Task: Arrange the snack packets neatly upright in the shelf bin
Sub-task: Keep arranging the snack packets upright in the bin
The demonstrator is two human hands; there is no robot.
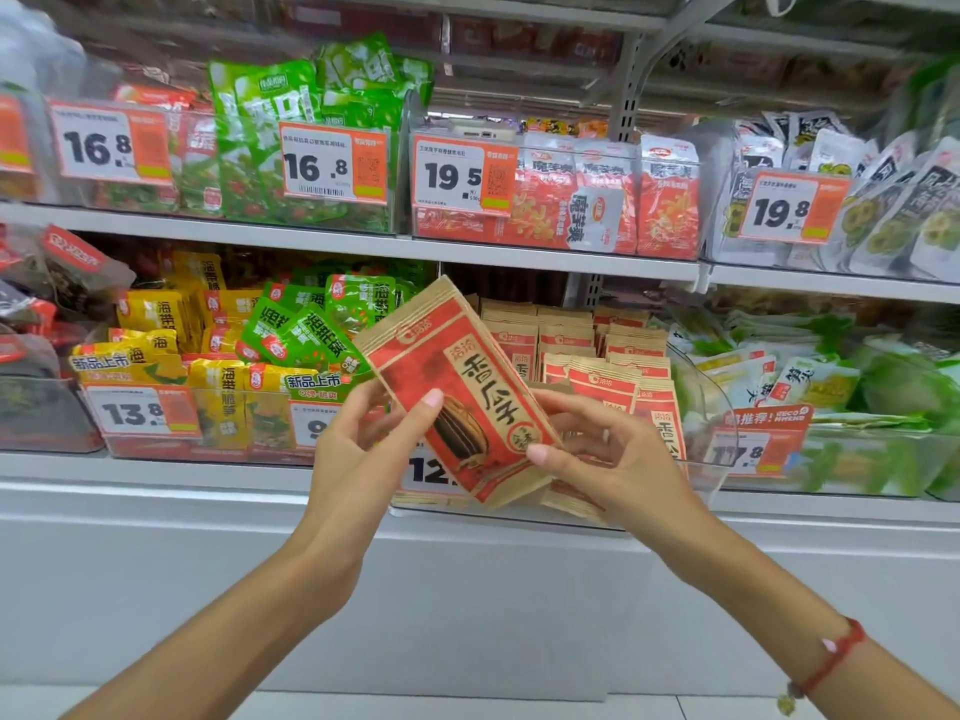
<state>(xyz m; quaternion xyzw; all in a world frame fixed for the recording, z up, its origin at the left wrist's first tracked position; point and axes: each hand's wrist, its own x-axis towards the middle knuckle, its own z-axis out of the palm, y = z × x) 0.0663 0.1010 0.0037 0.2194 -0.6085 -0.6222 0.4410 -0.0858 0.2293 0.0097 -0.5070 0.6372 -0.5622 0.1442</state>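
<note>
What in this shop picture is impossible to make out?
Head view only:
- Price tag behind the held packet: only "12" shows; packet and left hand cover the rest.
- Tag beside it: one digit shows, left hand hides the rest.
- Top shelf goods: too blurred to identify.
- Small print on the 19.5 tag: too small.
</note>
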